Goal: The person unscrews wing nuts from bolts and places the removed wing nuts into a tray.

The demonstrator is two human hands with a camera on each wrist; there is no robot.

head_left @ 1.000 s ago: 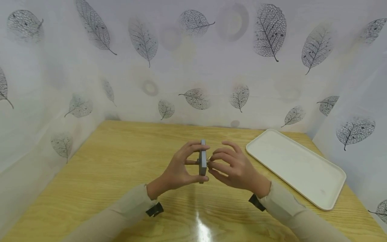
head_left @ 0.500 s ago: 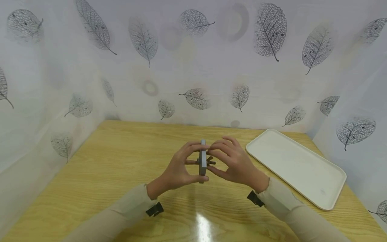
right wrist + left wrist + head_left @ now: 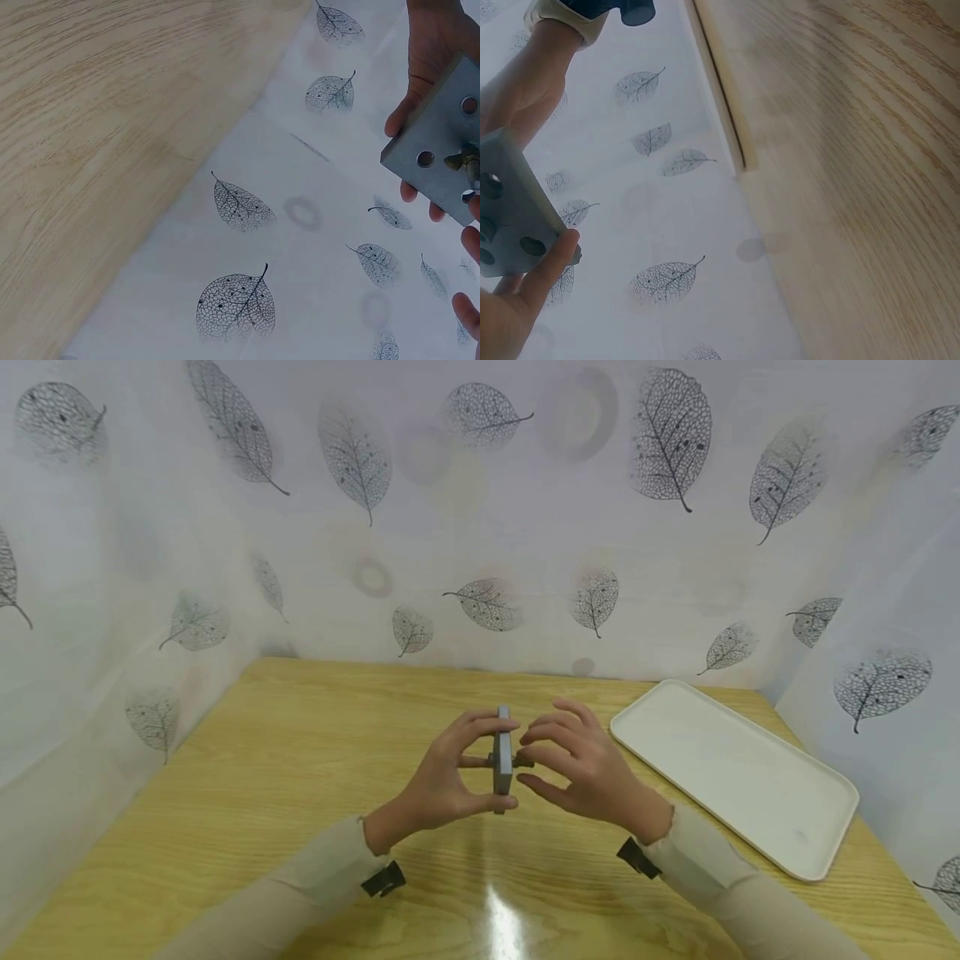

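My left hand [image 3: 437,773] grips a grey metal plate [image 3: 505,753] by its edges, holding it on edge above the table. In the right wrist view the plate shows round holes and a brass-coloured wing nut [image 3: 454,161] on a bolt that sticks out of its face. On the plate's other side, the left wrist view shows the bolt's head [image 3: 486,229]. My right hand [image 3: 587,770] is just right of the plate, fingers loosely bent and spread around the wing nut, thumb below it. One fingertip overlaps the nut in the head view.
A white rectangular tray [image 3: 735,781] lies at the right on the wooden table [image 3: 315,760]. A pale curtain [image 3: 480,527] with leaf prints stands behind and along both sides. Dark straps [image 3: 384,879] sit on both wrists.
The right hand's fingers first covered the wing nut, then lifted and exposed it, and now are beside it again, thumb and fingers apart. The left hand and plate have stayed in place.
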